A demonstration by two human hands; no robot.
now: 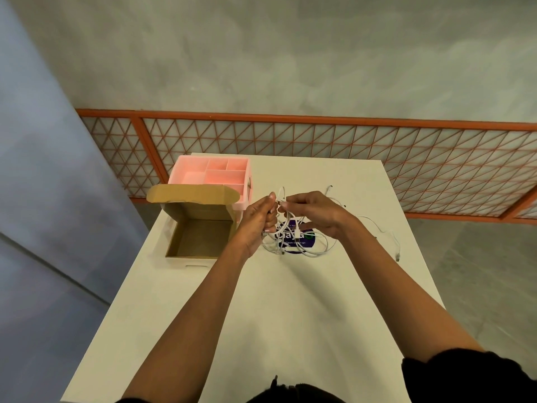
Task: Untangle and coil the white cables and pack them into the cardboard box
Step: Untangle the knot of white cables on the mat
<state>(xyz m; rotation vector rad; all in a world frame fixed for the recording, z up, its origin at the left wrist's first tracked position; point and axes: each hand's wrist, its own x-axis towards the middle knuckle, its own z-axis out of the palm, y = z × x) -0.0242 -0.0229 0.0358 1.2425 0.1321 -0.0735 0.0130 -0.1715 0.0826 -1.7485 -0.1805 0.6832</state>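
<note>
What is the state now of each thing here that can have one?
cardboard box: open, lid up, nothing inside.
white cables: tangled, not coiled, partly lifted.
pink organizer: compartments look empty.
left hand: grips the cables.
right hand: pinches one cable.

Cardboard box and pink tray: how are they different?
The cardboard box is one brown space with a raised lid; the pink tray has several compartments, no lid showing. The cardboard box sits nearer than the pink tray. Both look empty on the white table.
</note>
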